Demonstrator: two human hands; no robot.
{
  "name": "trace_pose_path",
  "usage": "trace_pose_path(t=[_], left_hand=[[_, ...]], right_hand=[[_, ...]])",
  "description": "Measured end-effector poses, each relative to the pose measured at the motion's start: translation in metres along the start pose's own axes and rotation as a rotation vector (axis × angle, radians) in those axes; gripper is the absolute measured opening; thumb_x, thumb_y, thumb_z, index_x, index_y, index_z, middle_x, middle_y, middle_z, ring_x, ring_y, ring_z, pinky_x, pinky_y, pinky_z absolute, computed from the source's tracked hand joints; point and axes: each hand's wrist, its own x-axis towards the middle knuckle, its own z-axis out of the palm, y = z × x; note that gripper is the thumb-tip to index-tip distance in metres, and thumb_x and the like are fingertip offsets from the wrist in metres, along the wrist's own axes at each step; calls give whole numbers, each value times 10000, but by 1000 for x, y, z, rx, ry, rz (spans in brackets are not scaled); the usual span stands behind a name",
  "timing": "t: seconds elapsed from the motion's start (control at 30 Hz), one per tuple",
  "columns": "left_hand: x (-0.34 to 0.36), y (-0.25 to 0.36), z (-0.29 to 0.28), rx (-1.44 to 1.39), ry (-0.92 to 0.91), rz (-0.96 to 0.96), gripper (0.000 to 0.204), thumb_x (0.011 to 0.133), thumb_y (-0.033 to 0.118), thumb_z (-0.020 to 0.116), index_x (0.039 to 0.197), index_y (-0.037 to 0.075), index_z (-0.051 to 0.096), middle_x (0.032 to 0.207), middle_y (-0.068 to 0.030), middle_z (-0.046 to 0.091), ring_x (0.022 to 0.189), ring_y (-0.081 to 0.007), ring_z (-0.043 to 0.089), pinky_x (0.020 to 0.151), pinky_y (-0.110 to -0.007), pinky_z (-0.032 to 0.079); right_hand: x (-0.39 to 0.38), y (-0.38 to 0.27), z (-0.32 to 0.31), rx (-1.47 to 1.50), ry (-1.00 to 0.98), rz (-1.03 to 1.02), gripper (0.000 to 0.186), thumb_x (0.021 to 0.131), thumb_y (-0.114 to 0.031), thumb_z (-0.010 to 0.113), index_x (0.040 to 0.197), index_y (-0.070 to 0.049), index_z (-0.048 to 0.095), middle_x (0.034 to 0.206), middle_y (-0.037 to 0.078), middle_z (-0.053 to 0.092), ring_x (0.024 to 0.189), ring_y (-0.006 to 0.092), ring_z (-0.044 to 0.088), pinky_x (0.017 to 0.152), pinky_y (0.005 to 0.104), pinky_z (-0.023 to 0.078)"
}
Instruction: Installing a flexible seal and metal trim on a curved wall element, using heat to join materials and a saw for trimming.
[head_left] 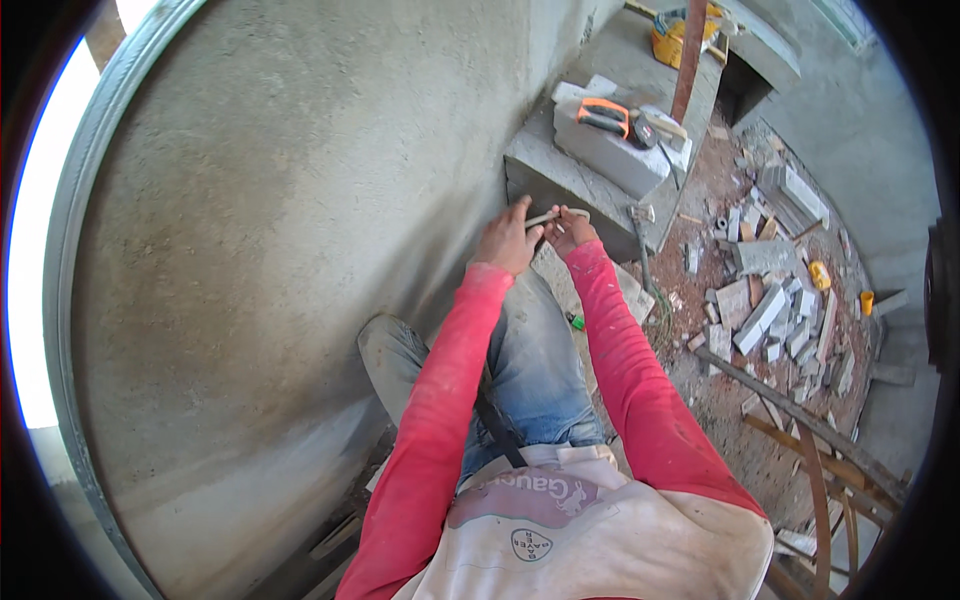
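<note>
My left hand point(507, 240) is close to the plastered wall, in front of the concrete ledge's face. Its fingers are closed on one end of a thin pale strip point(542, 218), whose exact kind is too small to make out. My right hand point(570, 234) is just beside it, fingers pinched around the strip near its other end. The strip runs roughly level between both hands, against the grey face of the concrete ledge point(585, 222). A hammer point(643, 240) stands head-up against the ledge, to the right of my right hand.
On the ledge, a pale block point(608, 155) carries an orange-and-black tool handle point(604, 117) and a dark round tool point(642, 131). Farther back lies a yellow bag point(680, 42). Broken blocks point(768, 315) litter the floor at right, near a long bar point(780, 400). A plastered wall point(290, 200) fills the left.
</note>
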Motion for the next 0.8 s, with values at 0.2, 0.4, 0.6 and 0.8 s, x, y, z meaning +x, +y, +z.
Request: trace_pose_path(t=[0.2,0.4,0.6,0.8], left_hand=[[-17,-12,6,33,-42,-224,244,1000,302,476,949,76,553,893,-179,685,867,-396,660,765,-520,489],[-55,-39,-37,-143,424,-322,265,1018,277,462,980,28,545,838,-141,672,758,-372,653,695,-477,475],[-85,-27,-132,-468,522,-523,291,1041,285,438,1015,19,553,816,-99,653,709,-223,589,672,-373,472],[-73,38,-200,-435,730,-70,356,1060,358,416,977,36,545,788,-24,622,700,-134,600,625,-292,471]], right_hand=[[45,2,-40,-521,155,8,118,954,-260,556,986,-168,623,951,0,693,803,164,620,752,390,528],[72,-22,-34,-1536,62,-567,316,912,-332,566,1046,-84,709,787,132,699,754,248,695,727,392,535],[-52,-9,160,-1605,-515,-674,277,923,-277,568,1063,-81,706,821,157,710,778,316,691,746,415,535],[-198,-16,227,-1921,-1241,-940,234,896,-254,634,966,-33,666,868,169,693,798,351,669,727,427,525]])
